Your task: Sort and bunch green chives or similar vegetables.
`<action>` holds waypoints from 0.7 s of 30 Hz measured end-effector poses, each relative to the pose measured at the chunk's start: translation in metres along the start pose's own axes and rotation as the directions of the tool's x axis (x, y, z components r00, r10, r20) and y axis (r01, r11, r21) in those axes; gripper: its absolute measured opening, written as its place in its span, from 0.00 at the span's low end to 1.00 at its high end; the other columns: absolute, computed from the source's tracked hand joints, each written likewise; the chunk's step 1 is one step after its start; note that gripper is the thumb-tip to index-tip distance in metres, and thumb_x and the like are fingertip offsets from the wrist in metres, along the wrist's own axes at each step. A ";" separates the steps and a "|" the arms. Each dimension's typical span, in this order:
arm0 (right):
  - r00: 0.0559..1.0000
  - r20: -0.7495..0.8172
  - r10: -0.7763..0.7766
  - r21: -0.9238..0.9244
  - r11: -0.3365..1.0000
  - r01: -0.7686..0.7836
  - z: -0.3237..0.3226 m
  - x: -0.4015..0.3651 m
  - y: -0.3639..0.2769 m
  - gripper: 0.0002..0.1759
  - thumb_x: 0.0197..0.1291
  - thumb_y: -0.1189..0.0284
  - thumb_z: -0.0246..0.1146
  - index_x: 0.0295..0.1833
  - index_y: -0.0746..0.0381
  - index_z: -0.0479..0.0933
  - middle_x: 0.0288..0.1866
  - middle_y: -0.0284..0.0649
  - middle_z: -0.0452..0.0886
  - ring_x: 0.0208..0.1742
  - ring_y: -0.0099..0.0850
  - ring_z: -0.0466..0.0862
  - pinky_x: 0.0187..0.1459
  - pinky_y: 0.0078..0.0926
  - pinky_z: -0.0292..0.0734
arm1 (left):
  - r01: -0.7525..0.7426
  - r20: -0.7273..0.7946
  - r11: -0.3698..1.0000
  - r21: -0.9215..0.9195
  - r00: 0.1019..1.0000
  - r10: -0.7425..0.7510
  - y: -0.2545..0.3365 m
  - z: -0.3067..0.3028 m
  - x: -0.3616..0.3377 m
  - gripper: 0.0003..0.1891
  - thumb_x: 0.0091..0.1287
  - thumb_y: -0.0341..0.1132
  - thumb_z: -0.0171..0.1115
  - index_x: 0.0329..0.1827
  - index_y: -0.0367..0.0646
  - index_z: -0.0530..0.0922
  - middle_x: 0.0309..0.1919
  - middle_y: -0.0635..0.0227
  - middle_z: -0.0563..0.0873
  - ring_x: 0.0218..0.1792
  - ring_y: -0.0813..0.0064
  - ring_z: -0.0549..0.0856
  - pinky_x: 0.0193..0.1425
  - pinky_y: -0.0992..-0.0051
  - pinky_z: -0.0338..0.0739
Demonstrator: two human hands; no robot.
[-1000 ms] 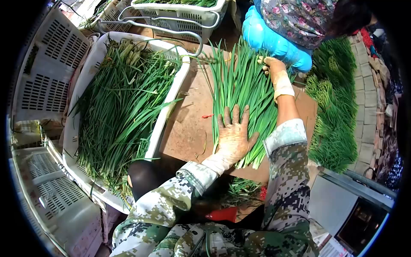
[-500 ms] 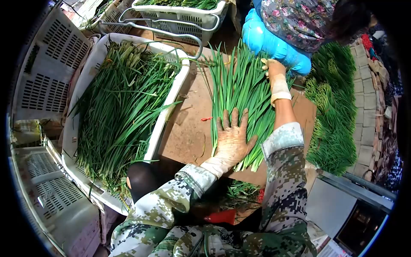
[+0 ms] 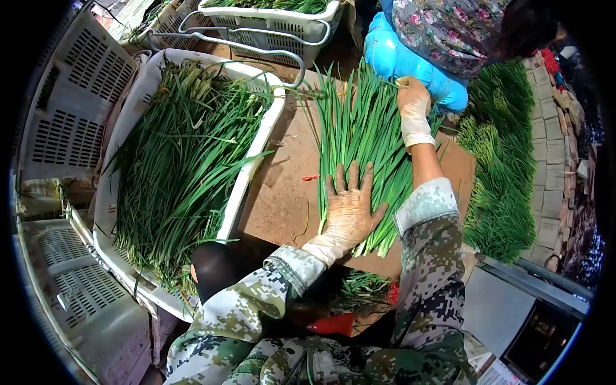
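Observation:
Long green leafy stalks (image 3: 362, 128) lie spread on a brown board (image 3: 276, 186), their pale ends toward me. My left hand (image 3: 348, 208), in a thin glove, rests flat on the lower part of the stalks with its fingers spread. At the upper right edge of the stalks is my right hand (image 3: 414, 106), also gloved, its fingers curled together near the leaf tips. What those fingers hold, if anything, is too small to make out. A red tie (image 3: 311, 178) lies on the board left of the stalks.
A white crate (image 3: 279, 106) full of green stalks (image 3: 186, 160) stands at left, with metal handles behind it. More crates stand at far left and at the top. A person in a floral top (image 3: 443, 32) and blue sleeve is at upper right, beside a green pile (image 3: 497, 167).
My right hand has shifted slightly up, its fingers now more curled at the leaf tips. My left hand stays in place on the stalks.

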State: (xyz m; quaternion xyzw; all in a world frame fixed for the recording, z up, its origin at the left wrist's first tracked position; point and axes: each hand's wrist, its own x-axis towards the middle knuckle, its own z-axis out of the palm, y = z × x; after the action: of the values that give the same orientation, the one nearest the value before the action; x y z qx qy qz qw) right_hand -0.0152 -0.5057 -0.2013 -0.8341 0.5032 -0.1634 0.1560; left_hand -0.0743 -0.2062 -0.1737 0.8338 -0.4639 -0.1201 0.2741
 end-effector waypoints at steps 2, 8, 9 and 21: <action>0.988 0.141 0.060 0.076 0.995 -0.071 0.004 0.003 0.000 0.11 0.58 0.66 0.62 0.47 0.51 0.84 0.46 0.41 0.86 0.48 0.41 0.84 0.50 0.35 0.76 | -0.001 0.004 1.000 -0.002 1.000 0.001 0.000 0.000 -0.001 0.43 0.61 0.54 0.61 0.76 0.45 0.55 0.69 0.46 0.61 0.68 0.37 0.60 0.70 0.41 0.51; 0.923 0.372 0.094 -0.105 0.993 -0.059 0.011 0.008 0.007 0.14 0.61 0.61 0.60 0.52 0.43 0.83 0.55 0.37 0.83 0.55 0.40 0.82 0.56 0.37 0.76 | 0.004 0.008 1.000 0.005 1.000 -0.004 -0.001 0.003 -0.001 0.44 0.62 0.54 0.61 0.77 0.45 0.53 0.70 0.45 0.60 0.69 0.37 0.59 0.71 0.41 0.49; 0.897 0.433 0.095 -0.113 0.992 -0.051 0.011 0.010 0.007 0.15 0.61 0.61 0.60 0.54 0.43 0.82 0.56 0.36 0.83 0.56 0.39 0.82 0.57 0.36 0.76 | 0.004 0.009 1.000 0.005 1.000 -0.004 -0.001 0.002 -0.001 0.44 0.62 0.54 0.61 0.77 0.45 0.53 0.70 0.45 0.60 0.69 0.37 0.59 0.71 0.41 0.49; 0.831 0.556 0.027 -0.055 0.998 0.005 0.013 0.017 0.003 0.25 0.56 0.55 0.67 0.58 0.51 0.80 0.60 0.40 0.80 0.61 0.39 0.79 0.62 0.31 0.71 | -0.003 -0.005 1.000 -0.001 1.000 0.003 -0.001 0.003 -0.001 0.44 0.62 0.53 0.62 0.77 0.45 0.53 0.69 0.46 0.61 0.69 0.38 0.59 0.70 0.42 0.50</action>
State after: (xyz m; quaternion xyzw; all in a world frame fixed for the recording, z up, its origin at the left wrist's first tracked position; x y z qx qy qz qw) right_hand -0.0042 -0.5205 -0.2125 -0.8465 0.4451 0.1008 0.2741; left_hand -0.0759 -0.2059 -0.1768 0.8332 -0.4645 -0.1178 0.2759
